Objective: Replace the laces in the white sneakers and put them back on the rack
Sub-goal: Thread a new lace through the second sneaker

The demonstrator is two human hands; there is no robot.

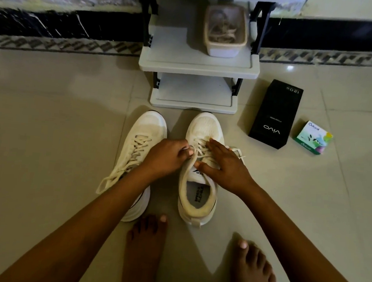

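Here, at the centre of the frame, my left hand (165, 156) pinches a cream flat lace (199, 143) on the white knit sneaker (203, 125), which stands on the floor just below the pale grey plastic rack (199, 63). My right hand (225, 165) presses flat on its lacing, fingers straight. The second white sneaker (147, 125) stands just left.

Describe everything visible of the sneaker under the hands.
The sneaker is white, with a knit-looking upper, thick sole, heel tab and printed insole. It stands upright on the floor, toe toward the rack, apart from its mate. A cream lace crosses its front, one end trailing right. The left hand pinches the lace near the tongue; the right hand lies across the lacing, thumb on the tongue.
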